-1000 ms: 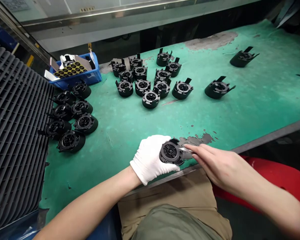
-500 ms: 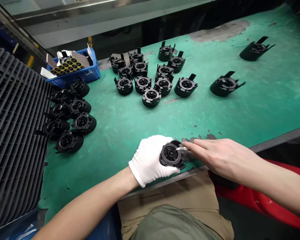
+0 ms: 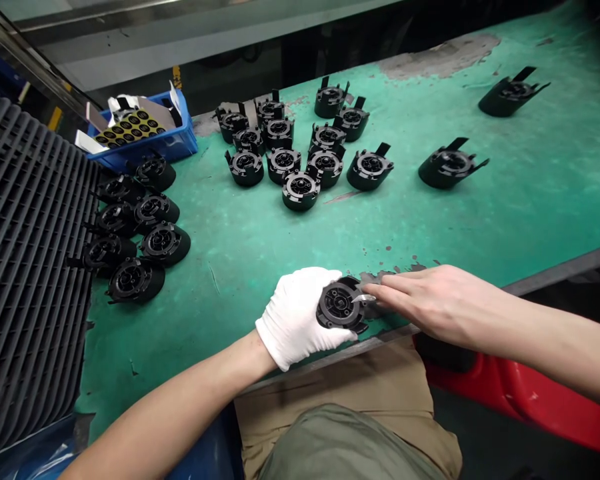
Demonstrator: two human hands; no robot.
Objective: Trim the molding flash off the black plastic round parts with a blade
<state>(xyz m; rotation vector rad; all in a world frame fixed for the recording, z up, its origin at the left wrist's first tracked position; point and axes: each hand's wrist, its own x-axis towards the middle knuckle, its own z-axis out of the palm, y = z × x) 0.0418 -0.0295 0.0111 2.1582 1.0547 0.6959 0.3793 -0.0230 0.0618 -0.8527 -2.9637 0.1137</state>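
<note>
In a white glove, my left hand [image 3: 297,317] is closed round a round black plastic housing [image 3: 339,305], its ribbed face turned up towards me. My bare right hand [image 3: 430,300] pinches a small pointed metal blade [image 3: 364,298], with the tip over the housing's face; whether the tip touches is too small to tell. The handle of the blade is hidden by my fingers. Both hands are at the table's front edge. Beyond them stand several similar black housings [image 3: 301,191], grouped near the middle of the green tabletop.
More black housings [image 3: 136,280] cluster at the left, beside a grey ribbed rack [image 3: 35,267]. A blue bin [image 3: 145,148] holds a sheet of round black-and-gold stickers [image 3: 130,129]. Two housings [image 3: 447,167] stand apart at the right. A red stool [image 3: 530,400] is below the table edge.
The view has shifted slightly. My left hand keeps hold of the housing, and my right hand stays beside it with the blade, its wrist a little higher in view.
</note>
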